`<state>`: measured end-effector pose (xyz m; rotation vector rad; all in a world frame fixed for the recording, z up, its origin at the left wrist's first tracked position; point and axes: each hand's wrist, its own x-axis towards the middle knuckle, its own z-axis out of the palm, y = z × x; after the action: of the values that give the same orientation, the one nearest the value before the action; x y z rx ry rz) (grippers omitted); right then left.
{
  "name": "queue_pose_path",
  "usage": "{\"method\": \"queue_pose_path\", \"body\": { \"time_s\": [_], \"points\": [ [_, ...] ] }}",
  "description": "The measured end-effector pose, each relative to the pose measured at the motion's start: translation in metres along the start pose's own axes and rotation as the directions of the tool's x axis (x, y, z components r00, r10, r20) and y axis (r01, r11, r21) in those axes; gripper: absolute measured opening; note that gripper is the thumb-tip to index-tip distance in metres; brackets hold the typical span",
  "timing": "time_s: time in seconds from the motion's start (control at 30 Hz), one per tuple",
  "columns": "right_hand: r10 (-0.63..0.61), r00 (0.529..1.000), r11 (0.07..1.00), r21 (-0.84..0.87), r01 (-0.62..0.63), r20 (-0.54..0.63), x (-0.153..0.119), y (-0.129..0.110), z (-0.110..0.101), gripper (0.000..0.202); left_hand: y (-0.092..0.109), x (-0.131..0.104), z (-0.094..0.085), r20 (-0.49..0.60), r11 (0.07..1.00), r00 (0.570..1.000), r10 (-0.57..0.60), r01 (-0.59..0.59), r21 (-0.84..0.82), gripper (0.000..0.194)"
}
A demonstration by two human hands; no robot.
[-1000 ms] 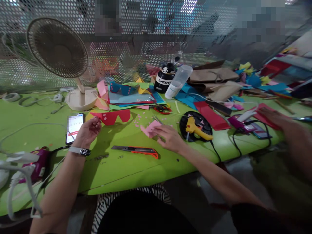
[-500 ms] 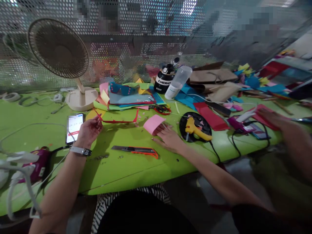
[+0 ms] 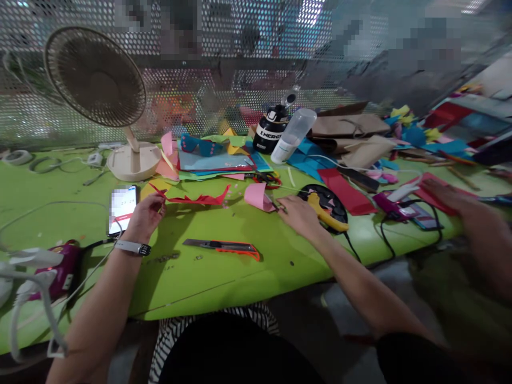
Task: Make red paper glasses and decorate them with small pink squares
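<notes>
My left hand (image 3: pixel 149 213) pinches one end of a thin red paper piece (image 3: pixel 200 199), which stretches to the right above the green table. My right hand (image 3: pixel 298 214) is closed, its fingertips on a small dark item beside the curled pink paper (image 3: pixel 258 197); that item is too small to name. Just right of this hand, a yellow glue gun (image 3: pixel 328 216) rests on a black round plate (image 3: pixel 341 196). An orange and black utility knife (image 3: pixel 224 246) lies between my arms.
A phone (image 3: pixel 122 208) lies left, below a fan (image 3: pixel 134 161). Blue paper glasses (image 3: pixel 200 145) top a paper stack. Two bottles (image 3: pixel 268 133) stand behind. Scissors (image 3: pixel 272 180) lie mid-table. Another person's hand (image 3: pixel 442 194) rests on red paper at right. Power strips (image 3: pixel 60 269) and cables flank both sides.
My right hand has moved right and its fingers have drawn together. The pink paper has shifted slightly and turned. The red paper in my left hand has twisted, showing more of its surface.
</notes>
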<state>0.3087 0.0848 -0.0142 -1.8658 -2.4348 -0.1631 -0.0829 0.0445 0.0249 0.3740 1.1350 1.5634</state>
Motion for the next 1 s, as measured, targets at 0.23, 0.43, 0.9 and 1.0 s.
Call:
{"method": "queue_pose_path", "body": {
  "time_s": [0.23,0.43,0.9,1.0],
  "points": [
    [0.006,0.999,0.995,0.097,-0.012,0.053,-0.001,-0.003,-0.011,0.029,-0.001,0.003,-0.002,-0.071,1.0,0.997,0.017,-0.016,0.003,0.007],
    [0.014,0.995,0.996,0.09,-0.023,0.1,0.002,0.0,-0.01,0.015,-0.002,0.004,-0.002,-0.079,1.0,0.997,0.003,-0.004,-0.023,0.007],
    [0.016,1.0,0.999,-0.046,-0.017,-0.019,0.006,0.011,-0.012,0.026,-0.002,0.003,-0.001,-0.056,1.0,0.998,-0.017,0.015,-0.02,0.004],
    [0.032,0.998,0.999,-0.008,-0.033,-0.057,0.008,0.017,-0.016,0.033,-0.002,0.003,-0.001,-0.058,1.0,0.998,-0.017,0.016,-0.015,0.004]
  ]
}}
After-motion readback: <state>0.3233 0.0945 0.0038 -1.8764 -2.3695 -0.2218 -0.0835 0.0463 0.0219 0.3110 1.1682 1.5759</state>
